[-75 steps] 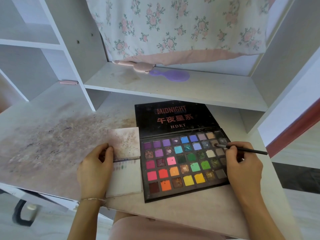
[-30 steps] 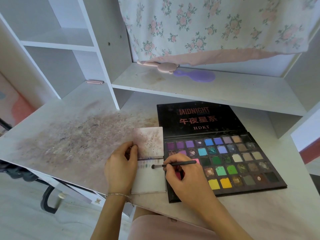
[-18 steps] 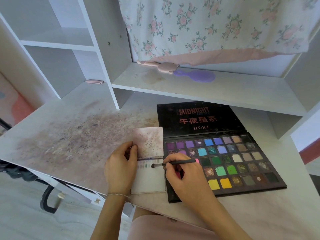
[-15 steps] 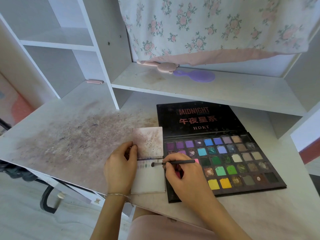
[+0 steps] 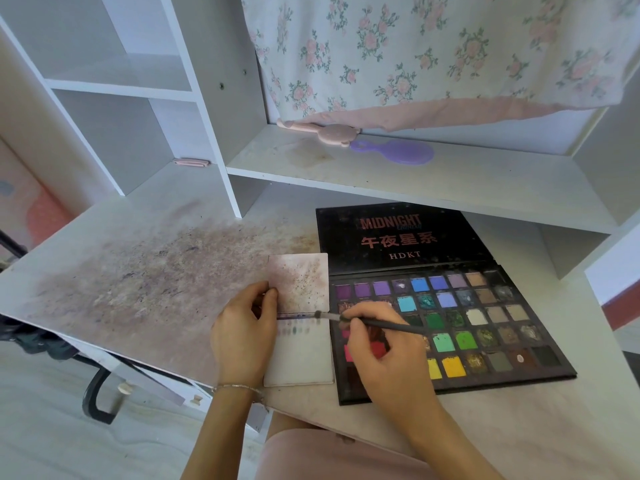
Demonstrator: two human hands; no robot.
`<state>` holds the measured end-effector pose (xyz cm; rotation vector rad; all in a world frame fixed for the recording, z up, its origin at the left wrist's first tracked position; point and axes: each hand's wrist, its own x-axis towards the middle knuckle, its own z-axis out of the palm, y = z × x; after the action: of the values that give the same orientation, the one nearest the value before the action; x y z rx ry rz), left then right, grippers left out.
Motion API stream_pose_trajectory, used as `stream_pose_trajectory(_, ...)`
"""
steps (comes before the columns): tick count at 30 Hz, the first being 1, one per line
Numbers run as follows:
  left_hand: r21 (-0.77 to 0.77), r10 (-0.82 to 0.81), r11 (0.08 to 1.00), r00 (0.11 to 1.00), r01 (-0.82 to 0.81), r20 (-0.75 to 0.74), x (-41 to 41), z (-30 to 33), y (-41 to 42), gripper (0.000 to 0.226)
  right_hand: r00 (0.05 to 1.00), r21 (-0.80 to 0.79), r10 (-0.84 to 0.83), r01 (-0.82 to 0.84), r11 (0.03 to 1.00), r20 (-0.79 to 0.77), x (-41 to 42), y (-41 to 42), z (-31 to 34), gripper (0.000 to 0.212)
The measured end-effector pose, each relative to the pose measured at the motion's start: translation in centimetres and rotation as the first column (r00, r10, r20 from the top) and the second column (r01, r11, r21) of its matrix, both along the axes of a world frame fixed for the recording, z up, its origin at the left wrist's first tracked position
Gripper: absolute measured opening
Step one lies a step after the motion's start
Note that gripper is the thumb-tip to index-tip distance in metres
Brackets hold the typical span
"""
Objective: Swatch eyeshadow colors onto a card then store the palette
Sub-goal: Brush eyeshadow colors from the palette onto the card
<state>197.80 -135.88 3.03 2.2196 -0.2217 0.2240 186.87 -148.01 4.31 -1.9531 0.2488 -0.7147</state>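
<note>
An open black eyeshadow palette point(image 5: 485, 327) with many coloured pans lies on the desk, its lid flat behind it. Left of it lies a folded white card point(image 5: 301, 355) with a row of small colour marks near its fold. My left hand point(image 5: 242, 334) presses the card's left edge with the thumb on its stained upper flap. My right hand point(image 5: 384, 348) rests over the palette's left pans and holds a thin dark brush point(image 5: 377, 323), whose tip touches the card at the right end of the fold.
The desk top point(image 5: 138, 278) is stained with powder to the left. A shelf behind holds a pink hairbrush point(image 5: 322, 130) and a purple hand mirror point(image 5: 398, 152) under a floral curtain. A small pink item point(image 5: 192, 162) lies in the left cubby.
The right hand left the palette's right pans and came to the card. In the last second the brush tip slid from mid-card to the card's right edge near the fold.
</note>
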Motion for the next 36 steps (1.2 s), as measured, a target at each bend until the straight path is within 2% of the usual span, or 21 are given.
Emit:
stream_pose_trajectory(6, -0.009, 0.002, 1.000, 1.000, -0.002, 0.002, 0.0, 0.0, 0.1, 0.017, 0.991, 0.116, -0.115, 0.107, 0.987, 0.065, -0.7, -1.2, 0.2, 0.022)
stream_pose_trajectory(9, -0.010, 0.005, 1.000, 1.000, -0.005, 0.003, 0.1, -0.1, 0.0, 0.017, 0.984, 0.086, -0.172, 0.167, 0.982, 0.046, -1.6, -2.8, 0.4, 0.026)
stream_pose_trajectory(12, -0.012, 0.001, 1.000, 1.000, -0.001, 0.016, 0.1, -0.2, 0.0, 0.017, 0.969, 0.057, -0.243, 0.241, 0.969, 0.031, -2.7, -4.7, 0.5, 0.038)
stream_pose_trajectory(16, -0.011, -0.015, 1.000, 1.000, 0.015, 0.024, 0.1, -0.2, 0.2, 0.017, 0.945, 0.072, -0.327, 0.327, 0.942, 0.001, -3.9, -7.4, 0.7, 0.037)
stream_pose_trajectory(20, -0.014, -0.024, 1.000, 0.999, 0.025, 0.022, 0.2, -0.3, 0.2, 0.015, 0.893, 0.029, -0.450, 0.450, 0.893, 0.004, -4.9, -9.4, 0.5, 0.023)
stream_pose_trajectory(24, -0.005, -0.031, 1.000, 0.999, 0.031, 0.028, 0.3, -0.5, 0.2, 0.015, 0.832, 0.036, -0.554, 0.554, 0.832, 0.001, -5.5, -10.1, -0.2, 0.027)
stream_pose_trajectory(36, -0.006, -0.038, 0.999, 0.999, 0.038, 0.029, 0.3, -0.7, 0.3, 0.018, 0.855, -0.077, -0.515, 0.511, 0.856, -0.061, -5.1, -10.3, -0.6, 0.019)
